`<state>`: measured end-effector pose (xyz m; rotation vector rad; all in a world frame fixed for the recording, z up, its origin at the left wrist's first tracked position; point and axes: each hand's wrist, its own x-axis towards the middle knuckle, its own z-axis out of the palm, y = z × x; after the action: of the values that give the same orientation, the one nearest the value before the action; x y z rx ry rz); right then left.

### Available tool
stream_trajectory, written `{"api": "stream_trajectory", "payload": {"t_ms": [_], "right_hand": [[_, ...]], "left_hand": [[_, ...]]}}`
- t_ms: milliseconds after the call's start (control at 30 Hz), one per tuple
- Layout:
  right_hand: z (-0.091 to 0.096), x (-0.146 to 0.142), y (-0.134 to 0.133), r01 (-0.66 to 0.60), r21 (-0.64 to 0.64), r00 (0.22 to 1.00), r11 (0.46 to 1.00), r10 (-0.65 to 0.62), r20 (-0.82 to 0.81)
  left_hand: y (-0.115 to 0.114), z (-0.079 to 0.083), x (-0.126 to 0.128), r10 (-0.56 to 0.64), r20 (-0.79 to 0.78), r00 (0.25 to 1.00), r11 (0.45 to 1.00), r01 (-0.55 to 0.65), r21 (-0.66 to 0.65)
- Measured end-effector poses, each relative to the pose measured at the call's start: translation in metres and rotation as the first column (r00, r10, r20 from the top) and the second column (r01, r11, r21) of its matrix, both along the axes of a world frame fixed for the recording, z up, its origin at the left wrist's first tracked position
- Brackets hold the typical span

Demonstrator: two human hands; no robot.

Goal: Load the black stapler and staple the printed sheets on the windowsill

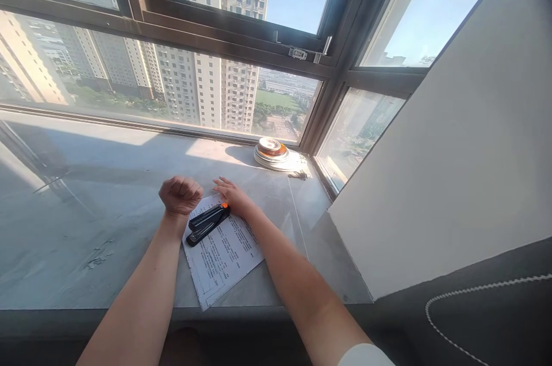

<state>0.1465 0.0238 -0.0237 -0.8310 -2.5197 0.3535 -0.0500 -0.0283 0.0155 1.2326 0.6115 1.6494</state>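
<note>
A stack of printed paper sheets lies on the grey stone windowsill. A black stapler with an orange tip rests across the top of the papers. My left hand is curled into a fist just left of the stapler, at the upper corner of the sheets, with nothing visible in it. My right hand lies flat with fingers stretched out on the top edge of the papers, just right of the stapler's orange end.
A stack of round plates or discs sits at the back right corner of the sill by the window frame. A white wall panel rises on the right. Dark upholstery with white stitching fills the lower right.
</note>
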Motion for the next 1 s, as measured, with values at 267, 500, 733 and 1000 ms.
{"api": "stream_trajectory", "payload": {"t_ms": [267, 500, 733, 1000], "right_hand": [[-0.002, 0.047, -0.017, 0.302, -0.096, 0.948, 0.948, -0.310, -0.078], [-0.007, 0.118, -0.034, 0.492, -0.089, 0.864, 0.866, -0.499, -0.070], [-0.002, 0.113, -0.022, 0.490, -0.080, 0.863, 0.868, -0.496, -0.095], [0.001, 0.114, -0.021, 0.495, -0.114, 0.852, 0.861, -0.507, -0.129]], "left_hand": [[0.003, -0.001, 0.004, -0.076, -0.006, 0.997, 0.997, 0.076, -0.018], [0.002, 0.001, 0.029, -0.269, -0.011, 0.963, 0.944, 0.262, -0.202], [0.004, 0.000, 0.043, -0.451, -0.050, 0.891, 0.844, 0.408, -0.348], [-0.002, 0.011, 0.059, -0.511, -0.101, 0.853, 0.811, 0.441, -0.385]]}}
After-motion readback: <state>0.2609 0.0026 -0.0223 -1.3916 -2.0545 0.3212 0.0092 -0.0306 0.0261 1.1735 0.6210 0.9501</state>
